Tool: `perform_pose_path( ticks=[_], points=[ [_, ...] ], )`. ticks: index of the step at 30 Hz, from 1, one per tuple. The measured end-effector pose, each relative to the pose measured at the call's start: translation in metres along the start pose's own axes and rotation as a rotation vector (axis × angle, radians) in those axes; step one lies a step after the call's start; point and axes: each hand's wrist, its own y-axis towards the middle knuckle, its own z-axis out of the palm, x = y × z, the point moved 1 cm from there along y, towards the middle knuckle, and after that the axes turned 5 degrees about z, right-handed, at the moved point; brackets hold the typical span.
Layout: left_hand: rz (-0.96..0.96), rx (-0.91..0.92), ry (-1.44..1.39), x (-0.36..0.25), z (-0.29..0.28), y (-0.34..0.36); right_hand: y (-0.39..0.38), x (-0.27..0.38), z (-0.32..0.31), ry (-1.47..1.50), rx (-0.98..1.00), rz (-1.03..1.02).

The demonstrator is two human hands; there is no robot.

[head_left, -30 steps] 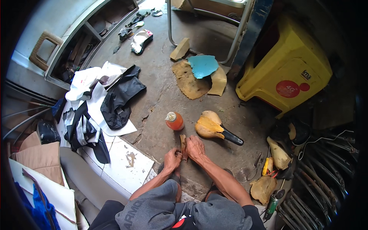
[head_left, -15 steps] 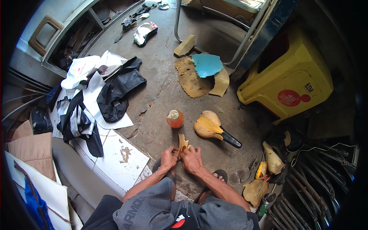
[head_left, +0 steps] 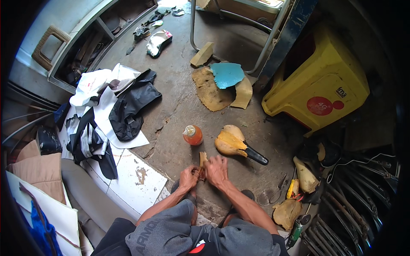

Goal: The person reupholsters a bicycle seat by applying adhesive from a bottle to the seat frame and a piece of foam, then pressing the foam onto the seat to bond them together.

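The left hand pinches the tan strip, near side of the orange bottle. The right hand curls beside the strip; its grip cannot be determined. A bicycle saddle lies farther right.

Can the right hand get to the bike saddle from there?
Probably yes. The right hand is close to the bike saddle, and nothing seems to stand between them; the orange bottle is off to the saddle's left.

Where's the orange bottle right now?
In the head view, the orange bottle sits near the middle of the floor, left of the yellow-and-black saddle and just beyond the left hand.
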Motion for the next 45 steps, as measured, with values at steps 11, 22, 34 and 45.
perform_pose_path(
  ticks=[11, 22, 34, 45],
  points=[
    [0.059, -0.049, 0.111, -0.004, 0.005, 0.001, 0.026, -0.009, 0.022, -0.019, 0.006, -0.027],
    [0.007, -0.073, 0.049, -0.008, 0.005, -0.002, -0.013, 0.004, 0.019, 0.032, -0.038, 0.070],
    [-0.036, 0.052, -0.294, -0.011, 0.004, -0.007, -0.084, -0.040, -0.067, 0.188, -0.009, 0.216],
    [0.079, 0.466, -0.529, -0.122, 0.056, 0.003, -0.203, -0.108, -0.111, -0.189, -0.093, 0.765]
  ],
)
